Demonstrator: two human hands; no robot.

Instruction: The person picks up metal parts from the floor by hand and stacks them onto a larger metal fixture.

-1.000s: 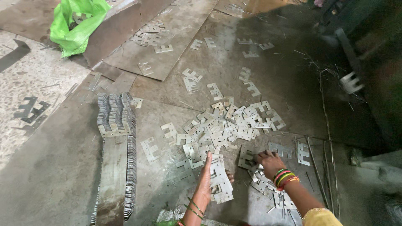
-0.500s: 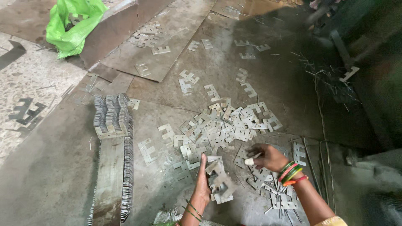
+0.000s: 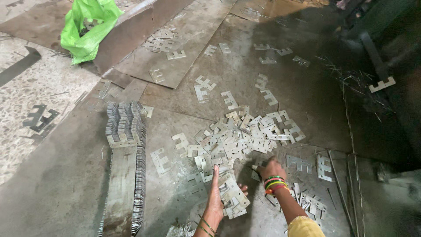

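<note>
The left hand (image 3: 215, 193) stands edge-on with fingers straight and together, pressed flat against a small bunch of E-shaped metal stampings (image 3: 231, 195) gathered on the floor, steadying it rather than gripping it. Just to its right, the right hand (image 3: 271, 169), wearing coloured bangles (image 3: 274, 183) at the wrist, has its fingers curled down on loose stampings; whether it grips one is hard to tell. Beyond both hands lies a scattered heap of the same stampings (image 3: 245, 134) on steel floor sheets (image 3: 280, 83). Further left stands a neatly stacked row of stampings (image 3: 125, 127), and a green plastic bag (image 3: 87, 26) lies at the far corner.
</note>
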